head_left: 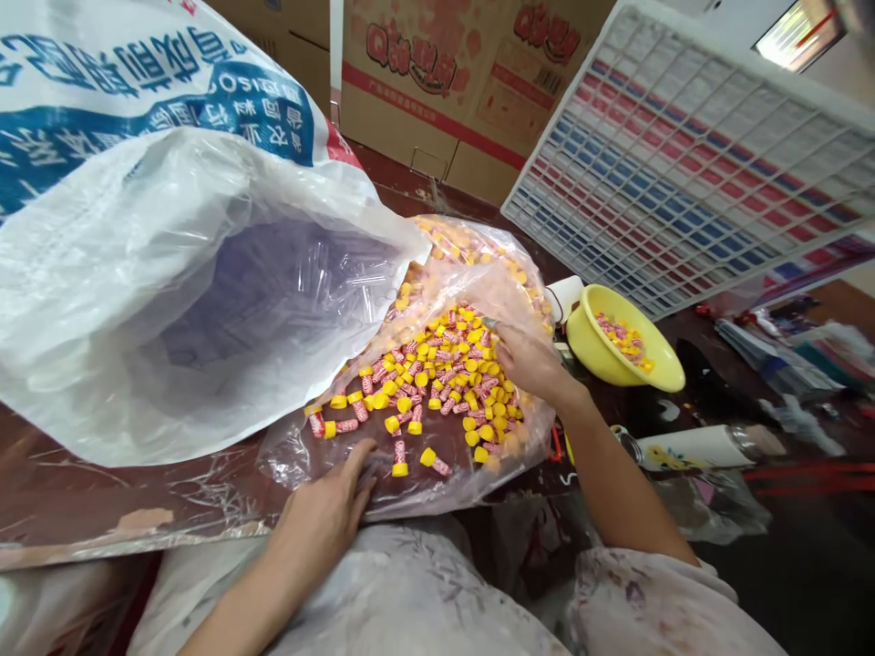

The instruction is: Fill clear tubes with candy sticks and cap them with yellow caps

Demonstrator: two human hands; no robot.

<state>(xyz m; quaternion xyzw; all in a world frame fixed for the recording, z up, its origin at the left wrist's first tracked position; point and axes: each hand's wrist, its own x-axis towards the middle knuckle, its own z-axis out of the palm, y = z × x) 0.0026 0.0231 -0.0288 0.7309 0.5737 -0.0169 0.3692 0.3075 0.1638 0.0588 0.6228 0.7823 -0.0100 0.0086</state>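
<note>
A clear plastic bag (427,497) lies on its side on the table, its mouth toward me. Out of it spreads a pile of small bottles (447,364) with yellow caps and red-and-white patterned bodies. My right hand (523,360) reaches in at the right side of the pile, against the bag's film; its fingertips are partly hidden there. At the bag's near left edge rests my left hand (334,492), fingers stretched out on the film and apart from the closest loose bottles. Many more bottles show through the film behind the pile.
A large white woven sack (157,273) gapes open on the left. To the right stand a yellow bowl (594,342) holding more bottles and a white flowered flask (697,448) lying down. A white wire rack (684,164) and cardboard boxes (416,91) line the back.
</note>
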